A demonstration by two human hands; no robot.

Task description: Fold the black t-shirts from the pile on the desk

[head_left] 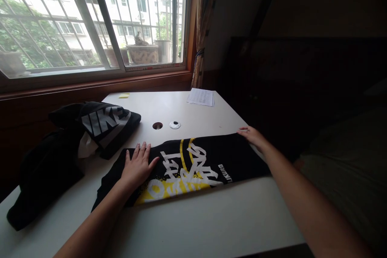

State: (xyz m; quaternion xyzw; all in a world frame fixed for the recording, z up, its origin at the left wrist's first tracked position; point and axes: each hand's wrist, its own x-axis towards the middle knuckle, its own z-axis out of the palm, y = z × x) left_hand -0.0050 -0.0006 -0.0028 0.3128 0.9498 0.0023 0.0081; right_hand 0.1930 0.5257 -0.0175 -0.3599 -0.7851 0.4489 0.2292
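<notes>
A black T-shirt (228,151) with white and yellow lettering lies folded lengthwise in a long strip across the white table. My left hand (137,169) rests flat on its left part, fingers spread. At the far right corner of the strip, my right hand (252,136) has its fingers pinched at the cloth's edge; the thumb side is partly hidden. To the left of the shirt sits a bunched black garment (105,123) with large grey NIKE letters, and part of it hangs toward the table's left edge.
The white table (208,217) stands under a barred window (87,20). Papers (200,97) lie at its back right, a yellow note (124,95) at the back left. A round cable hole (157,125) and its white cover (174,125) are behind the shirt. A curtain (199,60) hangs beyond.
</notes>
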